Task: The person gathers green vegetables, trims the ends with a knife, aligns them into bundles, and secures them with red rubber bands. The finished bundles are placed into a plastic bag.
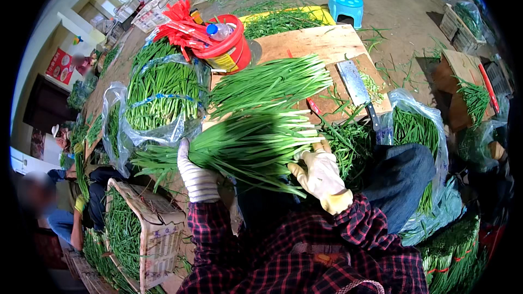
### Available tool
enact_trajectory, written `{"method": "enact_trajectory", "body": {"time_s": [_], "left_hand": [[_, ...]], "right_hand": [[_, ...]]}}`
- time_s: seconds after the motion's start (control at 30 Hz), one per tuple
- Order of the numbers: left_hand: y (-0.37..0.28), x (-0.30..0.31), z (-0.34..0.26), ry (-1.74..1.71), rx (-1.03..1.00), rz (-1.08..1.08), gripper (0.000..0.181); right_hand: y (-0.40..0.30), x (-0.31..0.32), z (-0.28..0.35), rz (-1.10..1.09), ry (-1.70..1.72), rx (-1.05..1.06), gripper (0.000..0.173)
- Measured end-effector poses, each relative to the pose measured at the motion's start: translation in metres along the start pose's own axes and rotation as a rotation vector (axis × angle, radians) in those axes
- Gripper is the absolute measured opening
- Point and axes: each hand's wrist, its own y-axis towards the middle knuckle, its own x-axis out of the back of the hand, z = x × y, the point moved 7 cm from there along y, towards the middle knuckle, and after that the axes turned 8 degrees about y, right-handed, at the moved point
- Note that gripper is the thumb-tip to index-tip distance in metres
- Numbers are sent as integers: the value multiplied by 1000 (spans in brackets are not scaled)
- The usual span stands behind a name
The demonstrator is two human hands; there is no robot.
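Note:
A thick bunch of garlic chives lies across my lap side of the work board, leaves to the left and pale stem ends to the right. My left hand, in a striped glove, holds it from below at the leafy part, thumb on top. At the stem ends, my right hand, in a cream glove, has its fingers against the stalks; part of its grip is hidden. Just beyond, a second heap of chives rests on the wooden board. A cleaver lies on a smaller chopping board at right.
Behind the chives stands a red bucket with red strips and a bottle. Bagged chives sit left, more in a plastic bag right. A crate and a person are lower left. A blue stool stands beyond.

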Motion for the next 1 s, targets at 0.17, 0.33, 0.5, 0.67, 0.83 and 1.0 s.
{"method": "enact_trajectory", "body": {"time_s": [0.17, 0.33, 0.5, 0.67, 0.83, 1.0], "left_hand": [[18, 5, 1, 28, -11, -3, 29], [28, 5, -18, 43, -127, 41, 20], [43, -5, -28, 24, -87, 51, 18], [51, 7, -40, 62, -142, 34, 22], [58, 8, -59, 49, -124, -68, 24], [48, -35, -113, 23, -332, -39, 21]], "right_hand": [[-13, -23, -23, 59, 252, 15, 33], [-18, -17, -34, -7, 607, -252, 23], [-38, -9, -66, -326, 967, -342, 19], [-62, 23, -123, -164, 301, -631, 19], [-66, 36, -152, -130, -270, -425, 19], [-62, 92, -147, -303, -156, -480, 22]]}}
